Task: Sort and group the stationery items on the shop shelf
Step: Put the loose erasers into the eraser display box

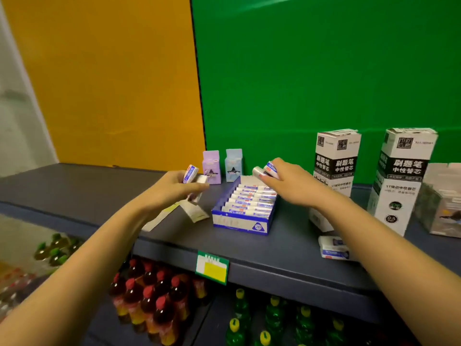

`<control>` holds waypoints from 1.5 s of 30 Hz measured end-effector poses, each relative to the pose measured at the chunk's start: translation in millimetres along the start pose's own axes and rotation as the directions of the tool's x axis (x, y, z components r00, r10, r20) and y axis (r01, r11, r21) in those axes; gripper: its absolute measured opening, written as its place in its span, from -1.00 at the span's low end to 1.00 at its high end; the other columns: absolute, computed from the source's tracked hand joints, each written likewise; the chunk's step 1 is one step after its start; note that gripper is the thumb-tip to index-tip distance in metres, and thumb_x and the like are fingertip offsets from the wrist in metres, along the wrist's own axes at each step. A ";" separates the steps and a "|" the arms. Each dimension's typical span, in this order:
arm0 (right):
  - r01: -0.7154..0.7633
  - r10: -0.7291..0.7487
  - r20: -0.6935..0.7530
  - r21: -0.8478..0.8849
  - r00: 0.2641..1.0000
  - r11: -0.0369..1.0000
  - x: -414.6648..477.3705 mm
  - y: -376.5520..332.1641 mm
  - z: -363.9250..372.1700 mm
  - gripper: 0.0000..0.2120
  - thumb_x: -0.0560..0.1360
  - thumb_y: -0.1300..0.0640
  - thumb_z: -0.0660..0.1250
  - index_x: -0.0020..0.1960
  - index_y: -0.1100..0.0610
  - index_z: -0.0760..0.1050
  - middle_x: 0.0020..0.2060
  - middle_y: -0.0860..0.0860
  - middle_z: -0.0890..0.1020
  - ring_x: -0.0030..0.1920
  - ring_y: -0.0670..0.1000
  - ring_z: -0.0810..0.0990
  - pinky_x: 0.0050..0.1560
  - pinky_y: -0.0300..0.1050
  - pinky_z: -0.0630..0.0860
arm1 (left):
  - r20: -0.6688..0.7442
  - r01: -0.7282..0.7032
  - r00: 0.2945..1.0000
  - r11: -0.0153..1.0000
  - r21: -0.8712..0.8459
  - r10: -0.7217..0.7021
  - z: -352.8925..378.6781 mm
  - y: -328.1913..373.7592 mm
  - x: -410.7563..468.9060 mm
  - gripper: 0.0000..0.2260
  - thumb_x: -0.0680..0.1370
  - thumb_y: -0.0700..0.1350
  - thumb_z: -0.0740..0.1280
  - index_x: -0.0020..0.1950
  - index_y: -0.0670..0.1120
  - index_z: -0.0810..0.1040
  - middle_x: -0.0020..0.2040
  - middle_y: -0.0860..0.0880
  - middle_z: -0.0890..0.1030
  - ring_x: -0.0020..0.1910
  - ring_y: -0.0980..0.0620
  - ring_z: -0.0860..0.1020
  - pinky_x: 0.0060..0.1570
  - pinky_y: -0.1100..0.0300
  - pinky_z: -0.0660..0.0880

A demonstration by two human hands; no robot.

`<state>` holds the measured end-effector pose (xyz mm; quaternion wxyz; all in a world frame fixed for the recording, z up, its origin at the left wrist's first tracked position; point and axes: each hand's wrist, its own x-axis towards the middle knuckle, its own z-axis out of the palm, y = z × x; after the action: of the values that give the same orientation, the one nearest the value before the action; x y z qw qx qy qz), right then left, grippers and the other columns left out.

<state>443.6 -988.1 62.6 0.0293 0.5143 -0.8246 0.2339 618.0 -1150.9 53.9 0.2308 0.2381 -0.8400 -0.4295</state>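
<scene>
Right hand [287,181] is hovering at the far right corner of the blue display box [243,222], centre of frame, fingers closed around two small white-and-blue packs [265,169]. Those packs are pointing up-left out of the grip, long axes roughly across the box, close to the way the row of packs [252,198] already inside is lying. The box sits directly below and left of that grip, so the right hand is the nearer one for dropping in; likely next step is lowering the pair into the free back slot.

Left hand [174,188], left of centre, is clamped on another white-and-blue pack [190,174] standing up-right out of the fist, plus something pale lower in the grip, identity blurred. It is just left of the box, apart from it.

Counts: about nine packs in the box, blur makes it approximate. Two loose packs [333,247] stacked at the shelf [287,255] front edge, lower right. Two tall black-and-white refill cartons [336,156] right of centre. One purple small box [211,166] and one light blue small box [234,164] standing side by side behind the display box. Flat pale card packs [194,212] are lying under the left hand, count unclear. One clear case [441,203] at the right edge.
</scene>
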 end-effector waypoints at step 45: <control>-0.235 0.233 -0.051 -0.366 0.971 0.900 91.2 33.5 52.8 -0.74 0.47 0.02 0.32 0.13 0.06 0.52 0.09 0.07 0.60 0.07 0.14 0.54 -0.15 -0.13 0.29 | 0.606 -0.645 0.727 0.623 0.443 0.323 63.5 -31.0 200.6 -0.66 0.42 0.00 0.42 -0.49 0.02 0.37 -0.48 0.11 0.44 -0.47 0.14 0.38 -0.30 0.16 0.31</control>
<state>382.1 -1074.0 30.1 0.0998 0.3960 -0.9095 0.0778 430.3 -1248.1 31.5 0.0373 -0.0548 -0.9941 -0.0863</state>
